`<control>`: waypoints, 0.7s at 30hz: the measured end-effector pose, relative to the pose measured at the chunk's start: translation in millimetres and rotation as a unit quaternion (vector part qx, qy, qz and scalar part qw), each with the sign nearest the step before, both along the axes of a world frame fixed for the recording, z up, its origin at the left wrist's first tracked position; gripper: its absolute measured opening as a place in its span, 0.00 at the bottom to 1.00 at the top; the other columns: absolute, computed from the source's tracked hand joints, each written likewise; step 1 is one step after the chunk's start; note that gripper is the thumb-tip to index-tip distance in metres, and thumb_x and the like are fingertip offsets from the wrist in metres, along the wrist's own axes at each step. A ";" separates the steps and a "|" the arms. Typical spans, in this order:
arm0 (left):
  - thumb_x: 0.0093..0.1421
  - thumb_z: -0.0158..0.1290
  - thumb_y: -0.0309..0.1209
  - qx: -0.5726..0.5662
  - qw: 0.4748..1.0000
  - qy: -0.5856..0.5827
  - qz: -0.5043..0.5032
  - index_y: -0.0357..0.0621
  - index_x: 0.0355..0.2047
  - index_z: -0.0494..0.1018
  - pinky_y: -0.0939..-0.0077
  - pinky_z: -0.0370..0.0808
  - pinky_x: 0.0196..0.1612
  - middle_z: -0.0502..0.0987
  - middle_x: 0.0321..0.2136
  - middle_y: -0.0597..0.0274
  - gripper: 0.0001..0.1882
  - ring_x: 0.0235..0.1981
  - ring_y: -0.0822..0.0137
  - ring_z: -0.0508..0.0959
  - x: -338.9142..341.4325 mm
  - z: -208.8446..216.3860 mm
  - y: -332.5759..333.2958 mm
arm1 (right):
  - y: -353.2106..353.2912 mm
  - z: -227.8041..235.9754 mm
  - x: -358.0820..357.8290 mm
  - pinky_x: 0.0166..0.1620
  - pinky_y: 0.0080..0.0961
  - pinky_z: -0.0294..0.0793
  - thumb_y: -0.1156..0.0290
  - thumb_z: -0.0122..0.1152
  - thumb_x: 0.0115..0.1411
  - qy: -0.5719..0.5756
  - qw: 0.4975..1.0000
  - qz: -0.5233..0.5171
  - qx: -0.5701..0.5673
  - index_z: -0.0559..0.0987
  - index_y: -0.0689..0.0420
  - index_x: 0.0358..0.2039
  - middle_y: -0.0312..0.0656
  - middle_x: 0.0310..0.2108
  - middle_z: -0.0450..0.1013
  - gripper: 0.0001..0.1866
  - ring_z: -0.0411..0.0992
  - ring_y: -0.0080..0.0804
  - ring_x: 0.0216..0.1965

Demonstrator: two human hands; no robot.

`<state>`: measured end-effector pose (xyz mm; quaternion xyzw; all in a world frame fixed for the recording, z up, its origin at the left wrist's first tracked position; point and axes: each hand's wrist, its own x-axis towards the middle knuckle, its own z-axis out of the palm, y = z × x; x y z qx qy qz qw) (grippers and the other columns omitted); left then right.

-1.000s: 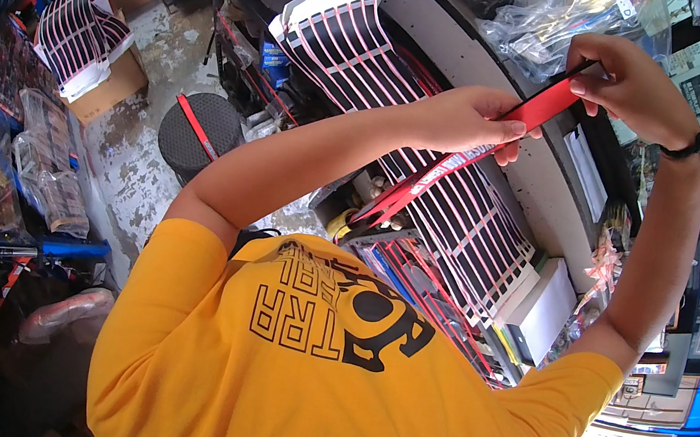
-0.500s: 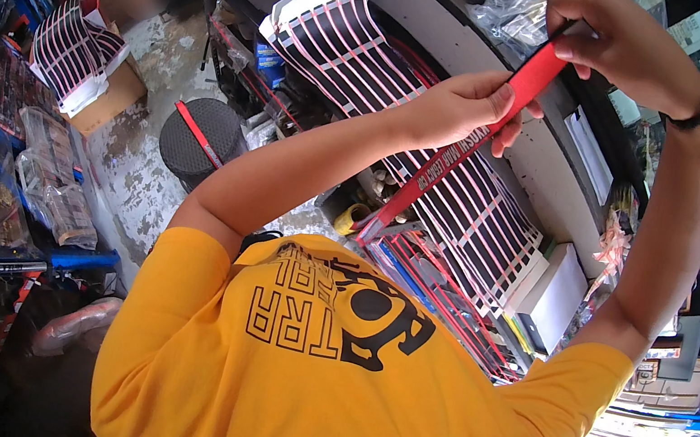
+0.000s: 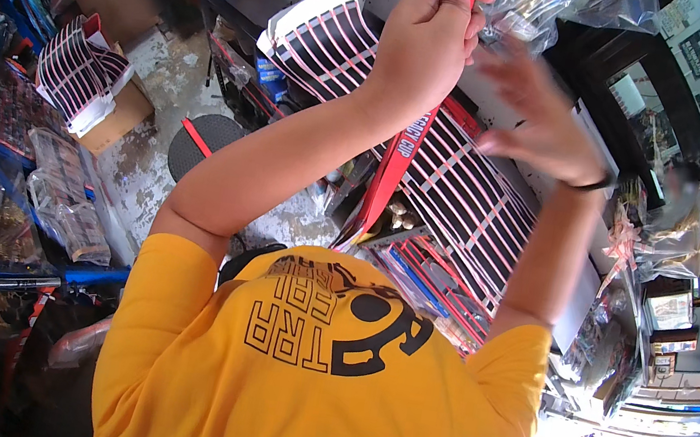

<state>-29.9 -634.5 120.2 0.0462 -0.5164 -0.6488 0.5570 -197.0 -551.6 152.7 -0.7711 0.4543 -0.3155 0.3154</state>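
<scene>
Raised at the top centre, my left hand (image 3: 424,43) grips a red printed ribbon (image 3: 397,166), its thumb pressed flat on the band. One end sticks up past my fingers. Below the hand the ribbon hangs down in a long loop with pale lettering on it. My right hand (image 3: 536,115) is empty, fingers spread and blurred by motion, a little to the right of the ribbon and apart from it. Under both hands lies a long sheet with black and pinkish-white stripes (image 3: 472,201), partly covered by my left hand and the ribbon.
Another striped sheet (image 3: 80,71) rests on a cardboard box (image 3: 119,118) at the left. A dark round stool (image 3: 195,153) with a red strip on it stands on the worn floor. Plastic-wrapped goods (image 3: 65,196) crowd the left; clear plastic bags (image 3: 539,10) lie at the top.
My right hand has let go of the ribbon's upper end and swung down, opening. My left hand has moved up and left with the ribbon, which now hangs more steeply.
</scene>
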 end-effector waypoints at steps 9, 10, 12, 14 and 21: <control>0.74 0.35 0.41 -0.049 0.997 -0.046 0.029 0.41 0.43 0.68 0.84 0.67 0.29 0.63 0.23 0.73 0.17 0.22 0.81 0.62 -7.7 35.7 8.5 | -33.5 -130.7 102.5 0.45 0.17 0.72 0.79 0.68 0.55 -0.403 0.868 -0.230 -0.176 0.66 0.61 0.52 0.36 0.43 0.72 0.26 0.71 0.18 0.42; 0.74 0.35 0.41 -0.046 0.997 -0.053 0.029 0.41 0.43 0.68 0.84 0.67 0.29 0.63 0.23 0.73 0.17 0.22 0.81 0.62 -5.8 37.5 6.5 | -35.0 -131.3 107.9 0.42 0.15 0.71 0.80 0.66 0.57 -0.410 0.859 -0.240 -0.190 0.69 0.62 0.50 0.33 0.39 0.73 0.21 0.70 0.15 0.38; 0.74 0.35 0.42 -0.021 0.998 -0.061 0.016 0.42 0.42 0.68 0.84 0.68 0.28 0.64 0.23 0.73 0.18 0.22 0.81 0.63 -2.8 41.2 0.2 | -37.8 -130.7 110.0 0.40 0.15 0.71 0.79 0.66 0.58 -0.373 0.873 -0.249 -0.190 0.72 0.62 0.47 0.32 0.37 0.74 0.18 0.70 0.14 0.35; 0.74 0.35 0.43 -0.004 0.996 -0.078 0.041 0.43 0.42 0.68 0.84 0.69 0.28 0.64 0.23 0.73 0.18 0.21 0.81 0.63 0.4 42.6 -5.4 | -40.0 -132.4 110.8 0.38 0.15 0.71 0.77 0.66 0.58 -0.384 0.875 -0.234 -0.178 0.74 0.63 0.46 0.32 0.34 0.74 0.16 0.70 0.14 0.33; 0.73 0.36 0.45 0.000 0.992 -0.098 0.077 0.45 0.42 0.68 0.82 0.68 0.26 0.65 0.23 0.73 0.18 0.20 0.80 0.64 1.3 47.3 -14.2 | -62.7 -130.6 111.4 0.34 0.15 0.69 0.75 0.68 0.56 -0.361 0.858 -0.258 -0.260 0.73 0.63 0.44 0.33 0.31 0.73 0.17 0.67 0.14 0.29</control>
